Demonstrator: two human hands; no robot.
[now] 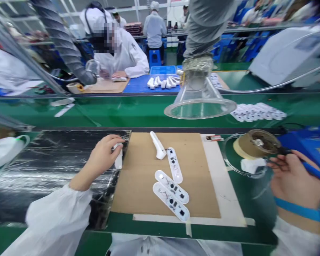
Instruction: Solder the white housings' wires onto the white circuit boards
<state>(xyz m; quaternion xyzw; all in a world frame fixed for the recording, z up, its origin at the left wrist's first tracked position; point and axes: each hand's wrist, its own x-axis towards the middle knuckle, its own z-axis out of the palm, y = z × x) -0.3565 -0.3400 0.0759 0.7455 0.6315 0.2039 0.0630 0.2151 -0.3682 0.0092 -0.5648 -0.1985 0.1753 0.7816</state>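
Observation:
My left hand (pixel 103 156) is closed around a white plastic housing (pixel 118 160) at the left edge of the brown cardboard mat (pixel 144 185). My right hand (pixel 293 181) grips a blue-handled soldering iron (pixel 313 170) at the right, its tip near a white piece (pixel 252 165) and a brown round tip-cleaner stand (pixel 252 144). On the mat lie another white housing (pixel 158 145) and three open white halves with circuit boards (pixel 172 188).
A clear fume-extractor funnel (pixel 200 106) hangs above the green conveyor (pixel 122 110). Several white parts (pixel 258 112) lie on the belt. A black foil sheet (pixel 50 167) covers the left bench. A person in white (pixel 125 53) works opposite.

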